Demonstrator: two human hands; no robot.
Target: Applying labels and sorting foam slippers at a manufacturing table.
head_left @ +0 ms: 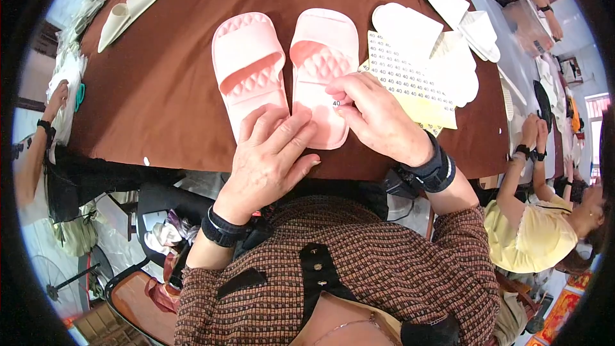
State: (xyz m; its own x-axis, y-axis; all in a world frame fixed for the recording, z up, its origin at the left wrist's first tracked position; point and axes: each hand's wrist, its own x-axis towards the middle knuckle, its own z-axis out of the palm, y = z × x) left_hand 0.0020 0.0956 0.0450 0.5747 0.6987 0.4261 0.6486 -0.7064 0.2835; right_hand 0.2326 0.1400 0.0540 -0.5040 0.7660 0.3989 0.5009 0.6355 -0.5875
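Note:
Two pink slippers lie side by side on the brown tabletop: a left slipper (250,48) and a right slipper (325,35), both with quilted insoles. My left hand (269,154) rests across their near ends, fingers stretched out and holding nothing. Over the right slipper's insole, my right hand (371,115) pinches a small clear sticker (336,104) with dark print between thumb and fingertips. Whether the sticker touches the insole I cannot tell. Beside that hand is a yellow-backed sheet of printed stickers (410,83), partly under white slippers (407,29).
Another pair of white slippers (461,19) lies at the far right, and a cream slipper (131,13) at the far left. Plastic-wrapped items line the table's left edge. Co-workers sit or stand on both sides, one in a yellow shirt (528,234) at the right.

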